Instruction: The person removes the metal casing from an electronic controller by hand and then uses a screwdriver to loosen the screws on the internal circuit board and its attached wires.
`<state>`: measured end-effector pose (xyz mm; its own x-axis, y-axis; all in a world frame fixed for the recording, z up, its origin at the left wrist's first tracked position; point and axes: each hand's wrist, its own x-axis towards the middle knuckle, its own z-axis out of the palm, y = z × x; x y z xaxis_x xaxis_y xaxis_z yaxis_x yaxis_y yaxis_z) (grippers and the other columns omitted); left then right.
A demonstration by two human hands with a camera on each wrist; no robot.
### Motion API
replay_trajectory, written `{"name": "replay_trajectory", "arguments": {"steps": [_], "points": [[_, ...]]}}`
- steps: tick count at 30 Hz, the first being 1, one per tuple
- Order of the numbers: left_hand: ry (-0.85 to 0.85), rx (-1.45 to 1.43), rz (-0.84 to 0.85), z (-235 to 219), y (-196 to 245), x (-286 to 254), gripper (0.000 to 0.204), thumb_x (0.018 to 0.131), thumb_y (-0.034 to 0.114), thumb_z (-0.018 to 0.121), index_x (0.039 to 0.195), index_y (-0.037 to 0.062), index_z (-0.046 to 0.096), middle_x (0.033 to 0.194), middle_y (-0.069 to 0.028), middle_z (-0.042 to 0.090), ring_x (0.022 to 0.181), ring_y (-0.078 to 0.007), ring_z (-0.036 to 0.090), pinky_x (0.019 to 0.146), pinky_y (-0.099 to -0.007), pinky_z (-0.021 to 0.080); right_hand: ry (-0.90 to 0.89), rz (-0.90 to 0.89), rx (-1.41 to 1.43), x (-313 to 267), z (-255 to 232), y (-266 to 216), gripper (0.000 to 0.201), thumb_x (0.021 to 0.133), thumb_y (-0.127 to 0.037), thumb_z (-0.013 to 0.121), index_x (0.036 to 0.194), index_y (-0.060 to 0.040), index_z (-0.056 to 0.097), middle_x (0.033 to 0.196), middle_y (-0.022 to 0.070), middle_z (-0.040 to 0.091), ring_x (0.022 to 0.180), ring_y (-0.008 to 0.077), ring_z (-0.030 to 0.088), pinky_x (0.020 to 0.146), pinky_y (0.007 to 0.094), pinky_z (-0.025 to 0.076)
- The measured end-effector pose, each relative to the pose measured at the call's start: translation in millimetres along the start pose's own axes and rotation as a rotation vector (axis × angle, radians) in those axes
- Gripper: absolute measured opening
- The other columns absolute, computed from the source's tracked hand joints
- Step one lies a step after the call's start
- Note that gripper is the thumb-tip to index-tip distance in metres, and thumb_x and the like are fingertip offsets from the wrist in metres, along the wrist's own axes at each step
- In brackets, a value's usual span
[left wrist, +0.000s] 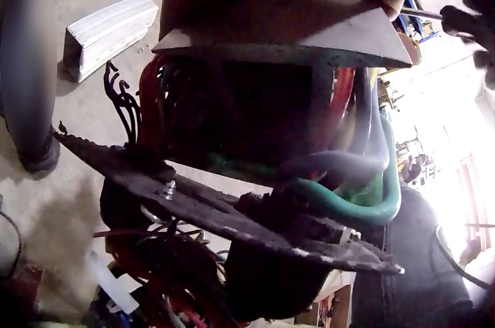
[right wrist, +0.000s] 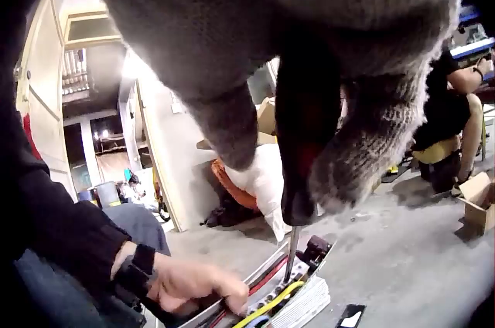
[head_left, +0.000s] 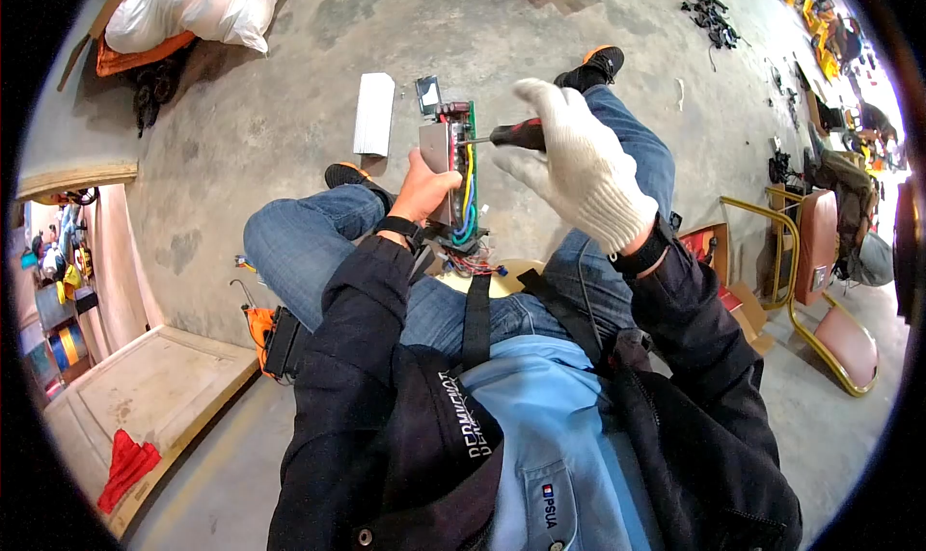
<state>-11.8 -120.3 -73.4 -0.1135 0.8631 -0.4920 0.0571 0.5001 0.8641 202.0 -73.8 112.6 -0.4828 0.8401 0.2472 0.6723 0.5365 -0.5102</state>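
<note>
My bare left hand grips the grey metal housing of an electronic unit, held between the knees. Red, yellow, blue and green wires run along its open side; a thick green wire loops round the near end in the left wrist view. In a white knitted glove, my right hand holds a screwdriver by its red and black handle. The shaft reaches down into the unit beside a yellow wire, among a row of terminals. Its tip is hidden there.
On the concrete floor beyond lie a white ribbed metal piece and a small dark flat object. Loose wires hang by the unit's near end. A yellow-framed chair stands at right, a wooden panel at left.
</note>
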Motion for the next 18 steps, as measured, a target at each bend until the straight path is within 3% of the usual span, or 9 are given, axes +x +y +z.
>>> {"name": "replay_trajectory", "arguments": {"steps": [1,3,5,6,8,9,12,14,18], "points": [[-0.005,-0.003,-0.005,1,0,0,0.064,0.076,0.013,0.071,0.129,-0.0036,0.041,0.112,-0.0153,0.06,0.097,-0.0245,0.061,0.085,-0.0365,0.052,0.021,0.165,0.013,1,1,-2,0.032,0.093,-0.023,0.069,0.12,-0.0076,0.061,0.09,0.0177,0.066,0.08,0.0398,0.068,0.07,0.0471,0.055],[-0.008,-0.005,-0.01,2,-3,1,0.064,0.075,0.013,0.071,0.129,-0.0033,0.041,0.112,-0.0152,0.06,0.097,-0.0243,0.061,0.086,-0.0367,0.052,0.0,0.14,0.034,5,3,8,0.028,0.093,-0.023,0.069,0.117,-0.0095,0.062,0.087,0.0159,0.064,0.08,0.0394,0.068,0.071,0.0448,0.055],[0.008,-0.04,0.007,3,-9,3,0.064,0.074,0.013,0.072,0.129,-0.0029,0.042,0.112,-0.0151,0.06,0.099,-0.024,0.06,0.087,-0.0366,0.052,-0.111,0.003,-0.062,8,1,12,0.03,0.092,-0.026,0.07,0.116,-0.0094,0.063,0.087,0.0161,0.064,0.082,0.0383,0.069,0.072,0.042,0.056],[0.009,-0.04,0.007,1,-5,2,0.064,0.074,0.013,0.072,0.129,-0.0029,0.042,0.112,-0.0151,0.06,0.099,-0.024,0.06,0.087,-0.0366,0.052,-0.111,0.002,-0.061,9,0,15,0.03,0.092,-0.026,0.07,0.116,-0.0094,0.063,0.087,0.0161,0.064,0.082,0.0383,0.069,0.072,0.042,0.056],[0.012,-0.051,-0.07,-1,0,1,0.066,0.073,0.014,0.073,0.129,-0.0034,0.042,0.113,-0.0152,0.06,0.101,-0.024,0.06,0.089,-0.0364,0.051,-0.037,-0.274,0.026,9,0,21,0.026,0.094,-0.028,0.069,0.111,-0.0094,0.065,0.085,0.016,0.064,0.082,0.0365,0.07,0.071,0.0407,0.056],[0.011,-0.053,-0.07,-1,0,2,0.066,0.073,0.014,0.073,0.129,-0.0034,0.042,0.113,-0.0152,0.06,0.101,-0.024,0.06,0.089,-0.0364,0.051,-0.039,-0.275,0.024,8,0,18,0.026,0.094,-0.028,0.069,0.111,-0.0094,0.065,0.085,0.016,0.064,0.082,0.0365,0.07,0.071,0.0407,0.056],[0.002,-0.042,-0.036,-1,-6,3,0.067,0.073,0.016,0.073,0.13,-0.0037,0.042,0.114,-0.0153,0.06,0.1,-0.0245,0.06,0.089,-0.0363,0.051,0.037,-0.07,0.158,5,3,8,0.016,0.094,-0.02,0.067,0.106,-0.0086,0.065,0.09,0.0153,0.064,0.085,0.0374,0.068,0.071,0.0431,0.055],[0.003,-0.005,0.0,1,-11,7,0.067,0.073,0.015,0.073,0.13,-0.0037,0.042,0.113,-0.0147,0.06,0.1,-0.0246,0.06,0.088,-0.0367,0.051,-0.13,0.241,-0.009,10,1,8,0.016,0.09,-0.012,0.068,0.105,-0.0078,0.065,0.098,0.0158,0.064,0.088,0.0394,0.067,0.072,0.0446,0.055],[-0.002,-0.019,0.015,0,-8,6,0.068,0.073,0.015,0.072,0.131,-0.0032,0.042,0.113,-0.0147,0.06,0.1,-0.0247,0.06,0.089,-0.0365,0.051,-0.153,0.004,-0.081,12,-3,20,0.023,0.09,-0.014,0.069,0.111,-0.0086,0.063,0.095,0.0171,0.064,0.088,0.0392,0.068,0.071,0.0437,0.055]]}}
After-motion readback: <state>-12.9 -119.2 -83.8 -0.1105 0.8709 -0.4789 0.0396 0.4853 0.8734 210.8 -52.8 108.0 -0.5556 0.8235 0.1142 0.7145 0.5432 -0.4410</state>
